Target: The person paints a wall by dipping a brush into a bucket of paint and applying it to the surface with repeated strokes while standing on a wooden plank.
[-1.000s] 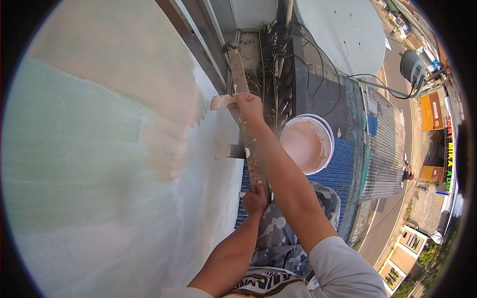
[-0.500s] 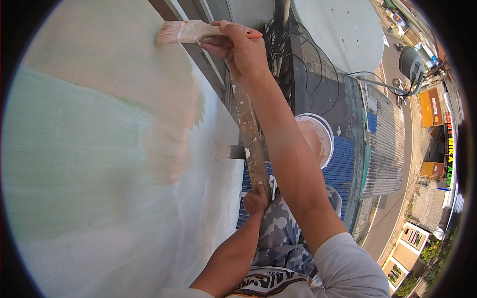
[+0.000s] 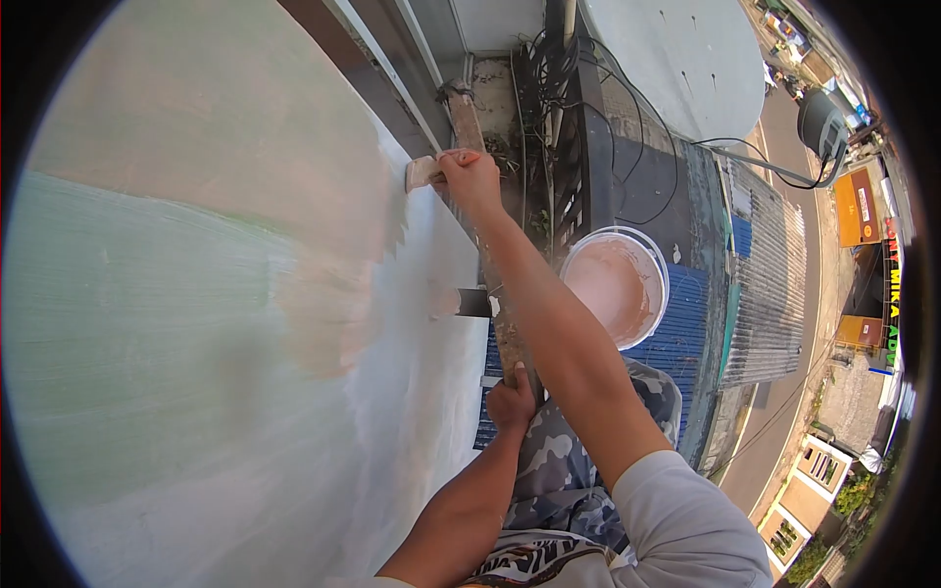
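Note:
My right hand [image 3: 472,181] is wrapped round the handle of a paintbrush [image 3: 422,173]. The bristles touch the wall [image 3: 245,323] near its right-hand edge, where pinkish paint meets a whitish strip. Lower in the view, my left hand [image 3: 510,404] grips a worn, paint-spattered wooden plank [image 3: 508,338], its thumb on top and its other fingers mostly hidden. Beside my right forearm stands a white bucket [image 3: 664,284] with pinkish paint [image 3: 606,284] in it; the forearm covers part of its near side.
A dark pipe [image 3: 472,302] juts from the wall by the plank. Black cables [image 3: 559,73] hang beside metal frames at the top. Blue corrugated roofing [image 3: 676,328] lies below, and a satellite dish [image 3: 676,59] stands at upper right. The street [image 3: 792,255] is far below.
My right hand has moved down and back toward me with the paintbrush, from the top of the wall to its edge. More of the bucket shows. My left hand stays on the plank.

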A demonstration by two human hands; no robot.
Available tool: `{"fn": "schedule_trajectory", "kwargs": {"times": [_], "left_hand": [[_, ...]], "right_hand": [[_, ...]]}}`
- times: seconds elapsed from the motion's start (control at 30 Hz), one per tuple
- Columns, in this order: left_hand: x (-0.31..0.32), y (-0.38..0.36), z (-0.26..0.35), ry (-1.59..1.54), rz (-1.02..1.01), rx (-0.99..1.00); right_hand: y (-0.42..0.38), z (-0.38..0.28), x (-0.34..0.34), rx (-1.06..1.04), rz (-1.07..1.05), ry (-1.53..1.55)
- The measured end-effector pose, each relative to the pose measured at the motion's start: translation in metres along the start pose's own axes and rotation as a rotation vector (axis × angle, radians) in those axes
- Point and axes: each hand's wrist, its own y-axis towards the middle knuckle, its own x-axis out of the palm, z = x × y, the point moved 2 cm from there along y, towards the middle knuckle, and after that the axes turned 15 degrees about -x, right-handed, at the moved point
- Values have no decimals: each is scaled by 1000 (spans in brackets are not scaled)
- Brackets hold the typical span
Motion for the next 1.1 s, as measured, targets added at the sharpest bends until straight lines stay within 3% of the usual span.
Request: {"fn": "schedule_trajectory", "kwargs": {"times": [0.2,0.3,0.4,0.57,0.63,0.73,0.8,0.93,1.03,1.1], "left_hand": [[-6,-9,8,-5,25,-10],[-7,-7,5,-10,58,-1],[-5,-9,5,-30,67,13],[-5,-7,3,-39,57,22],[-4,-5,3,-30,46,20],[1,0,-1,-24,56,15],[3,-1,-2,-29,55,17],[-2,-6,3,-25,71,12],[-3,-6,2,-31,73,21],[-3,-7,3,-54,57,21]], "right_hand": [[23,-132,21,-202,-118,488],[33,-153,14,-287,-132,629],[29,-126,0,-208,-56,570],[13,-19,-16,-101,-9,68],[6,-9,-12,-123,-19,-220],[11,-25,7,-109,-68,-191],[19,-60,24,-198,-64,-100],[38,-151,30,-339,-136,506],[44,-166,25,-307,-117,630],[42,-142,22,-169,-103,741]]}}
